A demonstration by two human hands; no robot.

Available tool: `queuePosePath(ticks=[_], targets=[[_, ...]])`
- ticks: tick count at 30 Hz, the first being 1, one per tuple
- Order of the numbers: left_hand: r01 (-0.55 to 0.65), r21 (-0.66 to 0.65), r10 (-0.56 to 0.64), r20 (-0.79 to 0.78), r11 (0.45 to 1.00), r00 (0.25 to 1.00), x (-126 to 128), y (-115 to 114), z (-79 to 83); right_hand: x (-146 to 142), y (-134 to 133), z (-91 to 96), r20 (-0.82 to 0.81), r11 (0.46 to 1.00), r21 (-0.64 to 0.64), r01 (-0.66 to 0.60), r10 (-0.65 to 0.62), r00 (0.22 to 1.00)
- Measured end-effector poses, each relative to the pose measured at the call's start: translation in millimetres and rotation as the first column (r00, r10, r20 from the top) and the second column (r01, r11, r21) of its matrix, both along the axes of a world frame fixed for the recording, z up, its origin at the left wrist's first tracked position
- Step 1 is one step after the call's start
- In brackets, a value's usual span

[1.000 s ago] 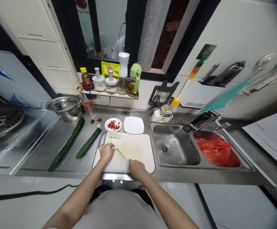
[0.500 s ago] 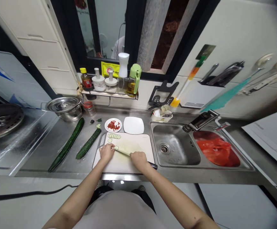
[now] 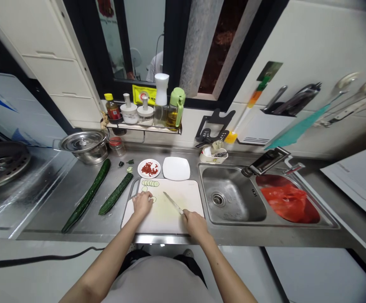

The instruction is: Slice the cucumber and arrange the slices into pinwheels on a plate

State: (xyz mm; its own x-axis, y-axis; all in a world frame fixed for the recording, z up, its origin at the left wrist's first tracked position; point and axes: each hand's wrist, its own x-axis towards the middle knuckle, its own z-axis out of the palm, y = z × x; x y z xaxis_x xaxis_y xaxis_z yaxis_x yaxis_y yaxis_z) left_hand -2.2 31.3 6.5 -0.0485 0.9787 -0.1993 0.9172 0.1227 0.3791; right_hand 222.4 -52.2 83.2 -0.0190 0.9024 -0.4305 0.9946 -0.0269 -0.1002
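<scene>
My right hand [image 3: 196, 224] is wrapped round the handle of a knife [image 3: 173, 202], whose blade lies low over the cutting board [image 3: 170, 225] and points to the far left. On the board's left half, my left hand [image 3: 142, 205] has its fingers bent together, with a thin cucumber slice [image 3: 154, 199] at the fingertips. Beyond those fingers are a single slice [image 3: 144, 189] and a row of overlapping slices [image 3: 150, 183]. A cut cucumber [image 3: 116, 194] and a longer whole cucumber [image 3: 86, 195] lie on the counter left of the board.
Behind the board stand a plate of chopped red pieces [image 3: 149, 168] and a white square plate [image 3: 176, 168]. A sink [image 3: 233, 198] is to the right, its other basin holding a red bag [image 3: 285, 200]. A lidded pot [image 3: 86, 147] and a seasoning shelf [image 3: 145, 126] are farther back.
The knife has moved right, away from my left hand, and its blade now points up the board. My left hand has shifted slightly, and a slice shows by its fingertips.
</scene>
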Motion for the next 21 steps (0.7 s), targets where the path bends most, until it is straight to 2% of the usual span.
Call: queuePosePath(ticks=[8,13,18,21], targets=[[-0.028,-0.031,0.031,0.113,0.999,0.993,2.9,1.9,0.7,12.5,-6.2,-10.8,-0.031,0.994,-0.014,0.104,-0.104,0.994],[-0.143,-0.009,0.143,0.158,0.99,0.977,-9.4,7.2,-0.8,10.7,-5.5,-15.4,-0.031,0.995,-0.028,0.098,-0.099,0.995],[-0.297,0.052,0.285,0.165,0.953,0.944,-23.1,19.5,-2.3,8.9,-5.3,-18.8,-0.032,0.995,-0.043,0.085,-0.086,0.996],[-0.314,0.065,0.302,0.142,0.947,0.943,-27.1,25.3,-5.3,8.8,-4.5,-19.9,-0.034,0.995,-0.05,0.089,-0.091,0.995]])
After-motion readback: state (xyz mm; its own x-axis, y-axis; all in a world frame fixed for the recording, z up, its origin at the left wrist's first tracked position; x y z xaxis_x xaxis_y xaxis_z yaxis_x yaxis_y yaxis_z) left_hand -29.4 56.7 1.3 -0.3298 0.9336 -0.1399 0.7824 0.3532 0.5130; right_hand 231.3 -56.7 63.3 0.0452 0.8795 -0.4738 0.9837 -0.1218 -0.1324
